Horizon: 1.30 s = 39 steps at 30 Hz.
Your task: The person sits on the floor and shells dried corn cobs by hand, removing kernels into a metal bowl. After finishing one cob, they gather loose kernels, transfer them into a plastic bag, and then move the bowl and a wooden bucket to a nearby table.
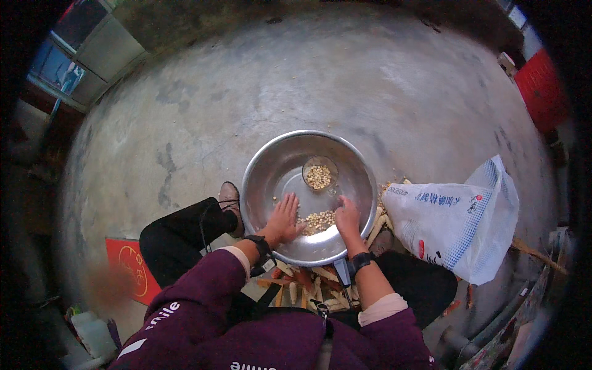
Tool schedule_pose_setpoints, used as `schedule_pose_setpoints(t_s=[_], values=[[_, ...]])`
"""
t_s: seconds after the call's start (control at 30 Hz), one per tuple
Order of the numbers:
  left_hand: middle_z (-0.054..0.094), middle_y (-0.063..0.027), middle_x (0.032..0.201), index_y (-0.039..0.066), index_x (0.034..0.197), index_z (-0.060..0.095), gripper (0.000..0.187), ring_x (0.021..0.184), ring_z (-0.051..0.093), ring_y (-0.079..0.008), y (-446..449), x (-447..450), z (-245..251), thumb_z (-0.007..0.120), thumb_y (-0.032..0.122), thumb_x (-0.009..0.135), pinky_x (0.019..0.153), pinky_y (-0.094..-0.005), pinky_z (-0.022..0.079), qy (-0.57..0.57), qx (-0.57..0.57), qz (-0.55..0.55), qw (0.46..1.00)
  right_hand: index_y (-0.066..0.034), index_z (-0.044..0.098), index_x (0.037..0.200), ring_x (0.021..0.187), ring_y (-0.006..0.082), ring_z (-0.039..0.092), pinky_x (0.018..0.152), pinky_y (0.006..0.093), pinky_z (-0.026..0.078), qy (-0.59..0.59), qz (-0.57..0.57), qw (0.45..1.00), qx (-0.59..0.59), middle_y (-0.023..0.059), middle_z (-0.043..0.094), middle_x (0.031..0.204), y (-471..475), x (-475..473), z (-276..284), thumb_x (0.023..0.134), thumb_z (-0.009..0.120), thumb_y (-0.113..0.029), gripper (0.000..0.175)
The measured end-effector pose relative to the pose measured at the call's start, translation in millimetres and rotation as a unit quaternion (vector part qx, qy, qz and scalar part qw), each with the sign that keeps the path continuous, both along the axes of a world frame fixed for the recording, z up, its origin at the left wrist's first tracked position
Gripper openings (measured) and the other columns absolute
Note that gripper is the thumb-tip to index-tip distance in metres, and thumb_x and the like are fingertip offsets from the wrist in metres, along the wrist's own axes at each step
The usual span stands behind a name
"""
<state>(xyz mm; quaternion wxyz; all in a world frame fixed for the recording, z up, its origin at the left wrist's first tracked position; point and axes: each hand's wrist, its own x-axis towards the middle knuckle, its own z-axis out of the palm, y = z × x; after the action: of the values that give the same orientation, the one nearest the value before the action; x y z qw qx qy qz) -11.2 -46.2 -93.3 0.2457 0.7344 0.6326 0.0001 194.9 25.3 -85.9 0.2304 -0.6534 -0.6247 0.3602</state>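
Note:
A wide stainless steel basin [266,159] is before me, between my legs. Pale corn kernels [319,223] lie loose on its floor in a pile on the side nearest me. Flat against the basin floor, left of this pile, rests my left hand [286,219], palm down with the fingers extended and nothing held. My right hand [347,216] is at the pile's right, its fingers curled inward; whether they hold kernels is hidden. Beyond both hands, a clear round bowl [336,172] stands inside the basin with more kernels [318,177] in it.
Stripped corn cobs [319,287] lie heaped beneath the basin's near edge, with several more at its right. A white woven sack [439,217] bearing print lies on the right. A red printed panel [127,266] is by my left leg. Scattered kernels dot the concrete floor [296,88].

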Motion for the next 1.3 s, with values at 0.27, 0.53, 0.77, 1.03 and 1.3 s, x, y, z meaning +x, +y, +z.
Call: schedule_pose_setpoints(t_s=[0.27, 0.53, 0.77, 1.03, 1.3], values=[[0.007, -0.0258, 0.145, -0.008, 0.137, 0.010, 0.087, 0.135, 0.005, -0.0388, -20, 35, 4, 0.046, 0.051, 0.084, 0.109, -0.0461, 0.010, -0.047, -0.098, 0.009, 0.994, 0.0031, 0.046, 0.122, 0.123, 0.0328, 0.038, 0.103, 0.0383, 0.029, -0.073, 0.112, 0.989, 0.061, 0.0205, 0.042, 0.130, -18, -5, 10, 0.073, 0.046, -0.003, 0.050], [0.010, -0.0251, 0.145, -0.007, 0.137, 0.016, 0.083, 0.136, 0.008, -0.0363, 27, -28, 13, 0.049, 0.047, 0.083, 0.109, -0.0471, 0.011, 0.019, -0.052, 0.132, 0.990, 0.0028, 0.036, 0.130, 0.132, 0.0305, 0.023, 0.107, 0.0435, 0.020, -0.216, 0.253, 0.937, 0.106, 0.0181, 0.030, 0.140, 22, -2, 8, 0.077, 0.052, -0.017, 0.059], [0.005, -0.0279, 0.144, -0.009, 0.137, 0.013, 0.088, 0.135, 0.003, -0.0408, 0, -16, 13, 0.049, 0.049, 0.081, 0.108, -0.0483, 0.009, 0.064, -0.079, 0.088, 0.991, 0.0073, 0.035, 0.129, 0.131, 0.0340, 0.024, 0.106, 0.0427, 0.022, -0.259, 0.332, 0.902, 0.098, 0.0225, 0.027, 0.140, 22, 2, 3, 0.080, 0.045, -0.018, 0.055], [0.002, -0.0348, 0.141, -0.014, 0.135, 0.010, 0.096, 0.133, 0.000, -0.0459, -29, 52, 11, 0.055, 0.046, 0.076, 0.109, -0.0470, 0.006, 0.077, -0.215, 0.062, 0.972, 0.0121, 0.038, 0.122, 0.127, 0.0440, 0.026, 0.106, 0.0438, 0.023, -0.246, 0.293, 0.924, 0.019, 0.0317, 0.026, 0.136, -52, -8, 8, 0.073, 0.050, -0.007, 0.054], [0.011, -0.0313, 0.142, -0.011, 0.135, 0.011, 0.091, 0.133, 0.010, -0.0442, -13, 39, 16, 0.058, 0.040, 0.077, 0.106, -0.0488, 0.018, -0.051, -0.132, 0.083, 0.987, 0.0047, 0.043, 0.121, 0.114, 0.0378, 0.043, 0.096, 0.0390, 0.037, -0.058, 0.303, 0.948, 0.082, 0.0248, 0.047, 0.119, -44, -17, 26, 0.072, 0.049, 0.000, 0.049]])
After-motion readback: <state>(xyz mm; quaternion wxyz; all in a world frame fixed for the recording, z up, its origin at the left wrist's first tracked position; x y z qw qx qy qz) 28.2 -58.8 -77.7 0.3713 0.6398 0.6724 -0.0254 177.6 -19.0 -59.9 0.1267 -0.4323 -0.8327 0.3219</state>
